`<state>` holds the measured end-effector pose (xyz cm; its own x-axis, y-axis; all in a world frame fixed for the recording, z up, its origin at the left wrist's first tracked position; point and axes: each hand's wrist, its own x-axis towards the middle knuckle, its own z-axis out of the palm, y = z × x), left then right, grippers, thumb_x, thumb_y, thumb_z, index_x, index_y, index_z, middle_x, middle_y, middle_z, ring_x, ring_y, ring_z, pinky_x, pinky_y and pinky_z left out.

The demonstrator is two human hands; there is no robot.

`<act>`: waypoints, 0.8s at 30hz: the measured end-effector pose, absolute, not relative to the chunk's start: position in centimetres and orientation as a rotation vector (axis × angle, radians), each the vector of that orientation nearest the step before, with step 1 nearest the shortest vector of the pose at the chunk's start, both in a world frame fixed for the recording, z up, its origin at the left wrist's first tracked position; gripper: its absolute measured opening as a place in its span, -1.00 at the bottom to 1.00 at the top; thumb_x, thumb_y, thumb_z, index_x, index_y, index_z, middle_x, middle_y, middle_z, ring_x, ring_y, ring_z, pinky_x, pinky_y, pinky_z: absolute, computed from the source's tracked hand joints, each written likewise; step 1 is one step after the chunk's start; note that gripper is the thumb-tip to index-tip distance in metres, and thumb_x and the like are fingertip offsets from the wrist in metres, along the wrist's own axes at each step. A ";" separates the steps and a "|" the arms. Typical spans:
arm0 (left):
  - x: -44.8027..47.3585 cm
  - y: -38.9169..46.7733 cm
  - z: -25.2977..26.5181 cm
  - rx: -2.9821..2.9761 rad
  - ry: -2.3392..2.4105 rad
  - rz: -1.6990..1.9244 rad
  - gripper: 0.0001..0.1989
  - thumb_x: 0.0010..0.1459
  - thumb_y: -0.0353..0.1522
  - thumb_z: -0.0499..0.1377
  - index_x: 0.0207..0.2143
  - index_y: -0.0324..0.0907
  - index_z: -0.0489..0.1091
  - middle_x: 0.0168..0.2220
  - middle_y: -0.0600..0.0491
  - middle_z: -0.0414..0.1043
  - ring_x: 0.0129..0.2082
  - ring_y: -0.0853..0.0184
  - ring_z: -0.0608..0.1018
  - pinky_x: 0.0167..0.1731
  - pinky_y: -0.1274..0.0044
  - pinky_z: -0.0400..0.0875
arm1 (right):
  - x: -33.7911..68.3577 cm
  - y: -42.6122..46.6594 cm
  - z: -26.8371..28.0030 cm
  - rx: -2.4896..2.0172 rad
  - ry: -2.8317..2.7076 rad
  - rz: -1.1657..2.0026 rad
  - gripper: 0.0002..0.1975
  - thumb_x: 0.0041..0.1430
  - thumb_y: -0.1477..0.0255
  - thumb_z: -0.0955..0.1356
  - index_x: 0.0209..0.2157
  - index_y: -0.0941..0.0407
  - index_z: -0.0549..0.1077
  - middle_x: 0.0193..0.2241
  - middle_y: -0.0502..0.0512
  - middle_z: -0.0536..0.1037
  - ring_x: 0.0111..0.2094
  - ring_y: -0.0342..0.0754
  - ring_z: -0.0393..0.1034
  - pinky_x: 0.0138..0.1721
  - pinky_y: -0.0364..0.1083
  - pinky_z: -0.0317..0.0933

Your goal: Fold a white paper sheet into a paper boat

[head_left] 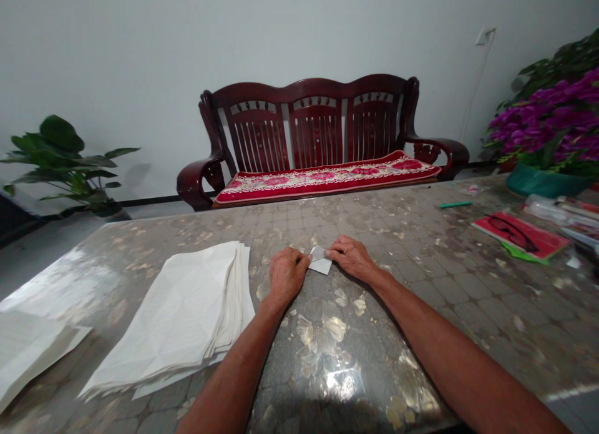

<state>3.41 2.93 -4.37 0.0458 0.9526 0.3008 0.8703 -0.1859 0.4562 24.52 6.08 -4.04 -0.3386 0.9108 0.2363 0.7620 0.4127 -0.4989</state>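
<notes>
A small folded piece of white paper point(321, 265) lies on the table between my two hands. My left hand point(287, 273) pinches its left corner between thumb and fingers. On the other side, my right hand point(352, 257) grips the right corner the same way. The upper part of the paper looks greyer, as a folded flap in shade. Left of my left forearm rests a stack of white paper sheets point(180, 303) with uneven edges and faint creases on the top sheet.
The patterned tabletop point(374, 334) spreads around. More paper point(32, 346) is at far left. To the right are a green pen point(456, 204), glasses point(512, 232) on a red booklet point(545, 239), and purple flowers in a teal pot point(545, 181). A wooden bench point(316, 125) stands beyond.
</notes>
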 end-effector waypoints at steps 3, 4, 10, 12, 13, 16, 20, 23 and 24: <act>3.6 2.8 -4.1 2.194 1.946 0.781 -0.77 0.28 -0.24 0.17 -0.33 -0.14 0.57 -0.28 0.00 0.54 -0.22 0.26 0.51 -0.13 0.46 0.29 | 24.0 6.0 -3.9 -1.523 -2.166 0.354 -0.71 0.34 0.26 0.32 -0.38 0.08 0.59 -0.36 0.02 0.51 -0.31 -0.12 0.36 -0.29 -0.16 0.09; 3.7 2.7 -4.0 2.202 1.964 0.763 -0.78 0.28 -0.24 0.18 -0.33 -0.14 0.56 -0.27 -0.01 0.54 -0.21 0.25 0.51 -0.12 0.45 0.29 | 23.8 6.0 -3.8 -1.555 -2.152 0.327 -0.70 0.34 0.25 0.32 -0.38 0.08 0.59 -0.37 0.02 0.50 -0.32 -0.12 0.36 -0.30 -0.16 0.08; 3.8 2.7 -3.9 2.195 1.994 0.750 -0.81 0.21 -0.24 0.24 -0.41 -0.13 0.53 -0.06 -0.03 0.56 -0.06 0.17 0.52 0.03 0.36 0.29 | 23.1 5.7 -4.0 -1.624 -2.081 0.239 -0.77 0.29 0.28 0.36 -0.39 0.09 0.55 -0.34 0.03 0.51 -0.29 -0.11 0.36 -0.28 -0.15 0.07; 3.8 2.8 -4.0 2.175 1.981 0.760 -0.82 0.20 -0.25 0.26 -0.43 -0.12 0.52 0.01 -0.03 0.55 -0.02 0.15 0.51 0.07 0.33 0.27 | 23.1 5.8 -4.2 -1.630 -2.073 0.215 -0.80 0.26 0.30 0.38 -0.40 0.09 0.53 -0.34 0.03 0.51 -0.29 -0.10 0.35 -0.28 -0.15 0.07; 3.7 2.8 -4.0 2.169 1.979 0.758 -0.82 0.19 -0.25 0.26 -0.44 -0.12 0.52 0.02 -0.03 0.54 -0.01 0.15 0.51 0.08 0.32 0.27 | 23.1 5.8 -4.3 -1.628 -2.074 0.210 -0.81 0.26 0.31 0.38 -0.40 0.09 0.53 -0.34 0.03 0.50 -0.29 -0.10 0.35 -0.28 -0.15 0.07; 3.7 2.9 -4.0 2.159 1.982 0.747 -0.82 0.19 -0.25 0.26 -0.45 -0.11 0.52 0.03 -0.02 0.54 0.00 0.14 0.51 0.09 0.30 0.27 | 23.2 5.9 -4.6 -1.623 -2.077 0.207 -0.82 0.24 0.31 0.39 -0.40 0.09 0.52 -0.35 0.03 0.50 -0.29 -0.10 0.35 -0.28 -0.14 0.07; 3.8 2.8 -3.9 2.146 1.995 0.728 -0.81 0.20 -0.25 0.25 -0.45 -0.11 0.51 0.05 -0.02 0.53 0.01 0.13 0.50 0.10 0.29 0.26 | 23.3 6.0 -4.8 -1.616 -2.084 0.200 -0.83 0.24 0.32 0.39 -0.40 0.09 0.51 -0.34 0.02 0.49 -0.29 -0.10 0.35 -0.29 -0.14 0.07; 3.9 2.7 -3.9 2.147 2.005 0.727 -0.81 0.20 -0.26 0.23 -0.45 -0.12 0.51 0.05 -0.01 0.53 0.02 0.13 0.49 0.11 0.30 0.26 | 23.2 5.9 -4.8 -1.627 -2.084 0.196 -0.83 0.24 0.32 0.38 -0.40 0.08 0.51 -0.34 0.02 0.50 -0.28 -0.10 0.35 -0.30 -0.14 0.07; 4.0 2.7 -3.8 2.148 2.006 0.728 -0.82 0.20 -0.27 0.23 -0.45 -0.12 0.50 0.05 -0.01 0.53 0.02 0.13 0.49 0.11 0.30 0.26 | 23.2 5.9 -4.8 -1.633 -2.084 0.192 -0.84 0.24 0.33 0.38 -0.40 0.08 0.51 -0.34 0.02 0.50 -0.28 -0.10 0.35 -0.29 -0.14 0.07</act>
<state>4.01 2.72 -3.84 0.0093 0.9643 0.2648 0.9097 -0.1181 0.3982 23.19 5.92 -4.76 -0.1707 0.9437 0.2834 0.8760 0.2770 -0.3948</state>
